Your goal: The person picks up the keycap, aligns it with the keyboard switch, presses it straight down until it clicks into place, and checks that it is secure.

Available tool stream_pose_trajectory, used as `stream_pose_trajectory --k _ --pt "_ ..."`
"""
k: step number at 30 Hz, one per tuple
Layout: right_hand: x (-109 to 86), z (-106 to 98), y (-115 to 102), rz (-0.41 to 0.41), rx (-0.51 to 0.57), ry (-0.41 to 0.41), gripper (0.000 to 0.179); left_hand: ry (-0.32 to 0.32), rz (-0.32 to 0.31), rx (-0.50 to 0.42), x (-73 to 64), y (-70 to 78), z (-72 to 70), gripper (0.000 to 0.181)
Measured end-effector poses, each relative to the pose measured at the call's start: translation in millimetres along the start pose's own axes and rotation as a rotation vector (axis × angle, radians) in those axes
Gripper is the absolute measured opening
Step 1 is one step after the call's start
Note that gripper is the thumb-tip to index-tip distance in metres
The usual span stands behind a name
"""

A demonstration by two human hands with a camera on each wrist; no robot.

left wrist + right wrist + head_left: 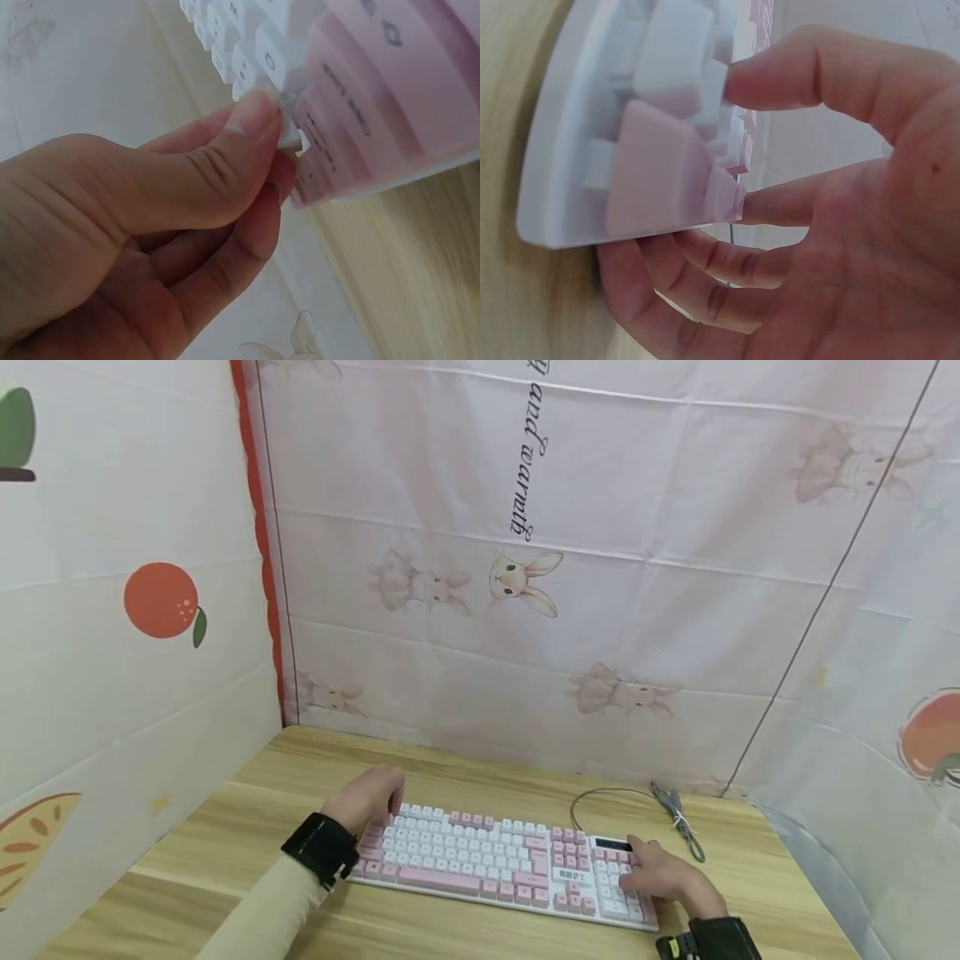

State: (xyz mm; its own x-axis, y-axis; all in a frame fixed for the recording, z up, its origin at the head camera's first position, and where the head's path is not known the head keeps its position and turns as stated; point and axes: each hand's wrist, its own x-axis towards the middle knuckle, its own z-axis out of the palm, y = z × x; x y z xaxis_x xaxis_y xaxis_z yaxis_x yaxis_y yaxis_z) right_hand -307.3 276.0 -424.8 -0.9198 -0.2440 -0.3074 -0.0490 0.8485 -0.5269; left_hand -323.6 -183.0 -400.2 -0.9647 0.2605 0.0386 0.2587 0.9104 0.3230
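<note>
A pink and white keyboard (457,853) lies on the wooden table, its long side running left to right. My left hand (367,797) grips its far left corner; in the left wrist view the thumb (251,120) lies on a white key and the other fingers curl behind the edge. At the right end, my right hand (667,875) holds the number-pad side. The right wrist view has that thumb (772,79) on the keys, with several fingers (697,300) curled against the side and partly hidden beneath the keyboard.
A grey cable (678,827), bundled with a white tie, lies on the table (525,777) behind the keyboard's right end and runs to it. Printed cloth (465,652) hangs along the table's back, with more cloth on the left (135,693) and right.
</note>
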Motion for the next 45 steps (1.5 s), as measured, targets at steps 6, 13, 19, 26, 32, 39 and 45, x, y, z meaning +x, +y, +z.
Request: stream_pose_trajectory --k 6,13,19,26,32,39,45 --pt "-0.4 -0.2 -1.3 -0.006 0.018 0.016 0.086 0.000 0.006 0.014 2.9 -0.3 0.2 0.032" --pt "0.0 -1.4 -3.5 0.001 0.024 0.018 0.088 -0.002 0.046 0.005 4.4 -4.3 -0.2 0.030" --pt "0.6 -2.9 -4.2 0.019 0.026 0.017 0.089 -0.007 0.046 0.000 4.3 -3.5 -2.6 0.028" --pt "0.1 -0.9 -1.3 -0.001 0.012 0.014 0.086 -0.025 0.007 -0.008 3.6 -3.1 -2.5 0.025" --pt "-1.1 -0.4 -1.0 -0.006 0.010 0.019 0.086 -0.008 0.008 -0.019 5.2 -3.1 -1.6 0.026" --pt "-1.4 0.4 -1.7 -0.001 0.003 0.021 0.086 -0.022 -0.018 -0.001 7.6 -4.4 -0.2 0.029" --pt "-0.8 1.4 -0.9 0.005 -0.027 0.019 0.085 -0.036 -0.048 0.006 8.7 -6.2 1.0 0.029"
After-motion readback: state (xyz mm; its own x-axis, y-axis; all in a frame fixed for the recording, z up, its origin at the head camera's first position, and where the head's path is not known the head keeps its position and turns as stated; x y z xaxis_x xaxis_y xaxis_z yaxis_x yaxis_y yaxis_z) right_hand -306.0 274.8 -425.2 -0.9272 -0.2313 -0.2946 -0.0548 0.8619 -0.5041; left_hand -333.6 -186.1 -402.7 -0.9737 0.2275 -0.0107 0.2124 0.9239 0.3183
